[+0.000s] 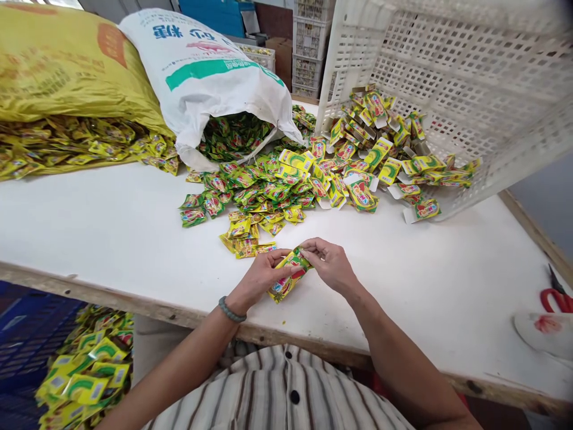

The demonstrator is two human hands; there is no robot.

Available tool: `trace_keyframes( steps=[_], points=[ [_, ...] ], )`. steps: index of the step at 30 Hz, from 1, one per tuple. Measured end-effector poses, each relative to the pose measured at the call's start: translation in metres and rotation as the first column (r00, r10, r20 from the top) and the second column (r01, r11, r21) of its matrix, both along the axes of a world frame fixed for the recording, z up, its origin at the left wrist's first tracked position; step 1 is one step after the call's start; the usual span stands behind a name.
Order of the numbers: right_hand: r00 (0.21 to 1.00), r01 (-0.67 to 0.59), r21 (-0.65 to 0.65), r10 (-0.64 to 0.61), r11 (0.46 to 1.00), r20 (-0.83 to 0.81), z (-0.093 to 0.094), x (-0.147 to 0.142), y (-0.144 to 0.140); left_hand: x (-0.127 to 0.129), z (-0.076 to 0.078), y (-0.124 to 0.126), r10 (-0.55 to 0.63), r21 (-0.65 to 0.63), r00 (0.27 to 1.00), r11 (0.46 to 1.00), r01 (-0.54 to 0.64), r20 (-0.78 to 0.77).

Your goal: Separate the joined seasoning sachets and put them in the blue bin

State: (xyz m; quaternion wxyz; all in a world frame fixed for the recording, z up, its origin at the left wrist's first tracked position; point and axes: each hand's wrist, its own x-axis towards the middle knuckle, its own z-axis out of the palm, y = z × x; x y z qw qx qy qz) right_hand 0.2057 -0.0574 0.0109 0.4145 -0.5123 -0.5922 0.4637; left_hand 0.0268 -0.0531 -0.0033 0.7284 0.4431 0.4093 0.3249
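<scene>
My left hand is closed around a small yellow-and-green candy box printed with fruit, tilted just above the table. At the box's upper end, the fingertips of my right hand are pinched together. A bit of green shows under them; I cannot tell whether it is a sachet or the box's print. Just beyond my hands lie yellow candy sachets. Behind these, green candy sachets spill from a white woven sack. Open candy boxes lie heaped to the right.
A white plastic crate lies tipped on its side, boxes spilling from it. A yellow sack with sachets stands at left. Red-handled scissors and a white flowered dish sit at right. Below left, a blue basket adjoins piled yellow packages.
</scene>
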Motion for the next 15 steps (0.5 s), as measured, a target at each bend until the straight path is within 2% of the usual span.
trace_keyframes(
  steps=[3, 6, 10, 13, 15],
  points=[
    [0.995, 0.010, -0.080, -0.018, 0.997, -0.096, 0.002, 0.002, 0.001, 0.000, 0.000, 0.000, -0.008, 0.000, 1.000, 1.000, 0.008, 0.009],
    [0.996, 0.069, -0.123, -0.075, 0.990, -0.044, 0.003, 0.004, 0.001, 0.001, 0.001, 0.000, -0.036, 0.014, 0.999, 0.999, 0.036, 0.006],
    [0.981, 0.174, 0.001, -0.173, 0.985, 0.088, 0.003, 0.006, 0.001, 0.000, 0.002, 0.000, -0.041, 0.052, 0.999, 0.998, 0.042, -0.021],
    [0.980, 0.106, 0.115, -0.123, 0.988, 0.155, 0.006, 0.010, 0.003, -0.001, 0.000, 0.001, -0.039, 0.058, 0.999, 0.997, 0.041, -0.030],
    [0.983, 0.047, 0.121, -0.067, 0.992, 0.169, 0.010, 0.014, 0.004, -0.002, -0.001, 0.001, -0.037, 0.046, 0.999, 0.998, 0.038, -0.021]
  ],
)
